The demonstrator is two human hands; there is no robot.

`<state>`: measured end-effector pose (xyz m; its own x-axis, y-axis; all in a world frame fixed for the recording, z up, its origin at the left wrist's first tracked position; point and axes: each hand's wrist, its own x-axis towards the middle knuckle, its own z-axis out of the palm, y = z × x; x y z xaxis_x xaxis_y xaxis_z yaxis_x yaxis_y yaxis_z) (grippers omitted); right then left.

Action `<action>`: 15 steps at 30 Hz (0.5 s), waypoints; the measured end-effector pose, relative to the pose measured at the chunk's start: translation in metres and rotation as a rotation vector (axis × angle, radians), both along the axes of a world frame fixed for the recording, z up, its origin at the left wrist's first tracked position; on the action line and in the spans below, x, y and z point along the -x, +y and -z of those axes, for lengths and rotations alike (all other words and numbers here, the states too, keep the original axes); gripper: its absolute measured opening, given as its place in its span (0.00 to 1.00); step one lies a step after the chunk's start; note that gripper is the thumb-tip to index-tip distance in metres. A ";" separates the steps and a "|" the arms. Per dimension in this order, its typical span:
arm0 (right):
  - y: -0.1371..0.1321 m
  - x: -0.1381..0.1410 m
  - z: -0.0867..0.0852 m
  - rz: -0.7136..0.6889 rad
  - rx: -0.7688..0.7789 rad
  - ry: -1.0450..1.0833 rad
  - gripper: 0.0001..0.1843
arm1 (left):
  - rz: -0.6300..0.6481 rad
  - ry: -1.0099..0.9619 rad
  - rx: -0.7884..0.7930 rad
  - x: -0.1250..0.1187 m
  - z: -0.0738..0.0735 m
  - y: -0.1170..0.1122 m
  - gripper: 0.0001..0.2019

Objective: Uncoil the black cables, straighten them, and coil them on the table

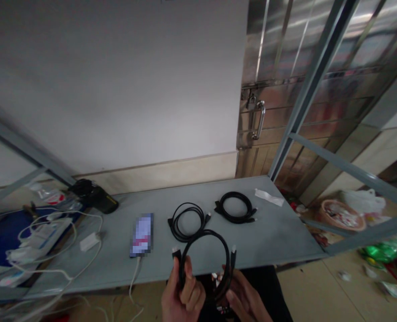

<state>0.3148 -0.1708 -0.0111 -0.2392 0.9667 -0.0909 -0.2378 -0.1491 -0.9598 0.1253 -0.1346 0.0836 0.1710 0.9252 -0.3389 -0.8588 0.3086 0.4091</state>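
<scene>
black cable coil (207,232) held up near the camera: lower part hidden behind the left hand (185,290) and right hand (245,297); plug types too small to tell. both hands cut off by the near edge, wrists out of frame. small objects between the hands at that edge: too dark and small to identify. on the table (285,232), phone (142,235) screen blurred, unreadable. dark object (94,196) at far left of table: blurred, kind unclear. white strip (268,197) at far right: paper or plastic, cannot tell. round basket (342,214) on floor to right: contents too small to tell.
</scene>
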 end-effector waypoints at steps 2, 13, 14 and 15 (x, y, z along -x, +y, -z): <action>0.000 0.001 -0.008 0.041 0.076 -0.039 0.43 | 0.003 0.059 0.028 0.000 0.002 0.000 0.24; 0.015 -0.015 -0.010 0.011 0.049 -0.154 0.37 | -0.008 0.502 -0.052 -0.005 0.033 0.001 0.32; 0.015 -0.016 -0.010 0.013 0.046 -0.165 0.38 | -0.016 0.543 -0.067 -0.004 0.037 0.002 0.33; 0.016 -0.017 -0.010 0.023 0.043 -0.174 0.38 | -0.024 0.595 -0.081 -0.001 0.042 0.002 0.33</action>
<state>0.3314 -0.1549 -0.0016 -0.1941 0.9661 -0.1701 -0.0720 -0.1870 -0.9797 0.1261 -0.1324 0.0420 -0.0480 0.9532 -0.2986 -0.4815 0.2398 0.8430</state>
